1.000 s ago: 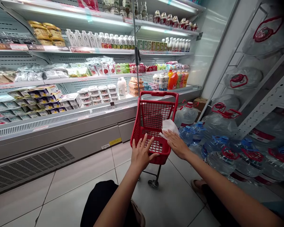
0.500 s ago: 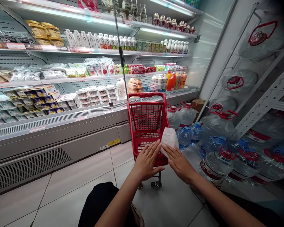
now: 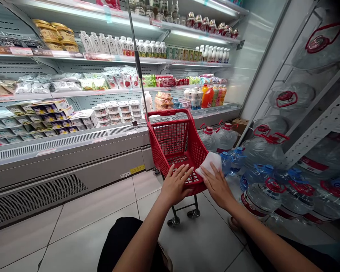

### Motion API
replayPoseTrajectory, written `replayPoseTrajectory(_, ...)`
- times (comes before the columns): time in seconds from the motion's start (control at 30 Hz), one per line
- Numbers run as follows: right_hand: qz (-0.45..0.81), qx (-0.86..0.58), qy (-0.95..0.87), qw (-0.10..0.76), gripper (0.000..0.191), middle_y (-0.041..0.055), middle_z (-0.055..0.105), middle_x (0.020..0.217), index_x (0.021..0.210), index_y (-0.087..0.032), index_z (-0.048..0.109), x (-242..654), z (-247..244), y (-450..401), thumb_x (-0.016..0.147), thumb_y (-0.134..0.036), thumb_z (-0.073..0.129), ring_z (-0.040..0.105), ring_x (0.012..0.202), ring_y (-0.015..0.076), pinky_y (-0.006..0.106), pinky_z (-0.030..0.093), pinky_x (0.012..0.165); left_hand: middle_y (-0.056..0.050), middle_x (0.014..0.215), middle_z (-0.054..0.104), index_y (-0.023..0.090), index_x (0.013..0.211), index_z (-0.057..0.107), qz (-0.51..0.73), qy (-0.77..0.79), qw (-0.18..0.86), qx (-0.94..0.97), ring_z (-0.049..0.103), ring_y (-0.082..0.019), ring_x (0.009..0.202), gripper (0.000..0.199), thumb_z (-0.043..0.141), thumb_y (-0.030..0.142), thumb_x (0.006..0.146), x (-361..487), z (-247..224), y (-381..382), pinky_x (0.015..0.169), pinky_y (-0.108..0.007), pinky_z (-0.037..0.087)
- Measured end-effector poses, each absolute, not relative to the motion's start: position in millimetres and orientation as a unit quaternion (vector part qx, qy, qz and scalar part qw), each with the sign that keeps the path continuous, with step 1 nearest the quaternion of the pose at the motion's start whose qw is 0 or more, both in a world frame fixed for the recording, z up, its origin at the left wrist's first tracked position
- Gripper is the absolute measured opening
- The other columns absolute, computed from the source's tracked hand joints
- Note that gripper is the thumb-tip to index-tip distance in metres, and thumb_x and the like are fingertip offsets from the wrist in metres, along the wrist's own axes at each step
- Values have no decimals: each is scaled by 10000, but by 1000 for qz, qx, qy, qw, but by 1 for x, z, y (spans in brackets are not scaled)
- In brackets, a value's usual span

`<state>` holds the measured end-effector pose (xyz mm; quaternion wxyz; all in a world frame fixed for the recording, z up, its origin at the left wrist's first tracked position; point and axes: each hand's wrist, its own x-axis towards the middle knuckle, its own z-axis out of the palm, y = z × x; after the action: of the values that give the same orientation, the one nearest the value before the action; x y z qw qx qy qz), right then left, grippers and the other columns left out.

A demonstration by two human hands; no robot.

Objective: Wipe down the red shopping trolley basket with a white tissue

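Note:
In front of me stands a small red plastic shopping cart (image 3: 170, 136), its basket turned at an angle. My left hand (image 3: 176, 184) is at the near rim of the basket, with fingers spread and nothing held in it. My right hand (image 3: 217, 185) holds a white wipe (image 3: 210, 163) against the near right corner of the basket. Its fingers lie over the wipe, and the thumb is mostly hidden. Part of the wipe sticks up beyond the fingertips. Through the gap between my hands, the basket's grid floor shows.
An open chiller (image 3: 107, 136) with dairy packs, bottles and tubs runs along the back and left. Large water bottles (image 3: 262, 198) stand on the floor at right beside a white metal rack (image 3: 314, 113). A thin dark pole (image 3: 137, 62) rises from the cart. Pale tiles (image 3: 93, 219) cover the floor.
The cart has turned, so more of its right side and its front wheels show. My right hand and the wipe have shifted right; the left hand stays at the near rim.

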<state>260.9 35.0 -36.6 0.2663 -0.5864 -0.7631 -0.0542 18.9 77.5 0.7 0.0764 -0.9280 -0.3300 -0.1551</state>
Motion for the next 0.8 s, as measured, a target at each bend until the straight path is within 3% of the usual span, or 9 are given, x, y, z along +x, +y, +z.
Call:
replayPoseTrajectory(0.13,18,-559,-785,269,559,53,473,1607,1646,-287,279,225,-37,41,1104,-397,193,256,1573,246,606,193,1288,-68,1738,165,218,1675,-33,-173,-343,79,-920,149,-238,1607,979,581,504,969,24,3,74,1308,-498,70)
replayPoseTrajectory(0.27,82,-532,-798,271,616,107,349,1674,1671,-246,157,214,-32,49,1097,-459,225,284,1563,247,566,269,1268,-84,1740,133,193,1677,-27,-190,-356,78,-912,128,-263,1610,947,532,522,987,25,1,73,1303,-486,86)
replayPoseTrajectory(0.37,48,-501,-823,263,766,96,313,1692,1676,-280,99,234,-16,44,1041,-562,423,263,1571,271,571,249,1273,-51,1734,172,231,1680,-16,-194,-345,64,-916,201,-254,1594,901,490,552,1006,22,-2,73,1306,-491,45)
replayPoseTrajectory(0.5,-25,-453,-870,195,913,43,351,1680,1659,-345,201,274,10,37,912,-654,626,197,1587,318,606,153,1290,-46,1727,209,242,1679,-4,-186,-347,58,-917,237,-250,1583,903,513,544,1003,18,-1,72,1304,-514,31)
replayPoseTrajectory(0.57,-29,-419,-895,153,945,25,346,1682,1654,-362,210,285,11,38,882,-674,656,180,1590,326,609,169,1286,-47,1726,216,244,1678,-3,-177,-347,64,-919,246,-254,1580,903,517,544,1003,18,-1,71,1302,-534,53)
replayPoseTrajectory(0.7,-25,-415,-897,147,700,-11,415,1647,1637,-407,233,290,-12,48,1014,-518,532,313,1551,262,556,297,1257,-57,1720,244,244,1677,-10,-169,-346,82,-919,245,-266,1581,920,519,570,999,18,0,72,1297,-547,97)
replayPoseTrajectory(0.8,-41,-449,-875,174,533,-26,527,1569,1605,-425,321,302,-28,58,1080,-376,396,465,1465,201,515,325,1251,-67,1717,252,247,1679,-11,-166,-350,77,-919,248,-278,1580,947,558,548,983,18,0,72,1298,-541,99)
